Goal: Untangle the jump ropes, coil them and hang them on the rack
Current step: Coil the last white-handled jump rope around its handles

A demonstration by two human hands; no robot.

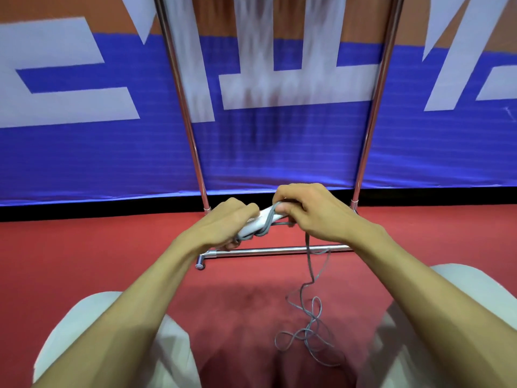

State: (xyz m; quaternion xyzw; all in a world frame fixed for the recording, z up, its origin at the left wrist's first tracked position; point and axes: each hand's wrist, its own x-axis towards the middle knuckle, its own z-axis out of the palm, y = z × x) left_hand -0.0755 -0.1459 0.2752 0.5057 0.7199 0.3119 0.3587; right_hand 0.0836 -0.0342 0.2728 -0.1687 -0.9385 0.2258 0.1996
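Note:
A white jump-rope handle [258, 223] lies slanted between my two hands, with grey cord wound round it in a few turns. My left hand [223, 226] grips its lower end. My right hand [307, 211] holds the upper end, fingers curled over handle and cord. From under my right hand the grey rope [309, 317] drops to the red floor and lies there in loose tangled loops. The chrome rack [279, 250] stands right behind my hands, its base bar on the floor and two uprights rising out of the top of the view.
A blue, orange and white banner [84, 152] covers the wall behind the rack. My knees in pale trousers [92, 326] frame the red floor [98, 247] at the lower left and right. The rack's foot with a small wheel [200, 264] points toward me.

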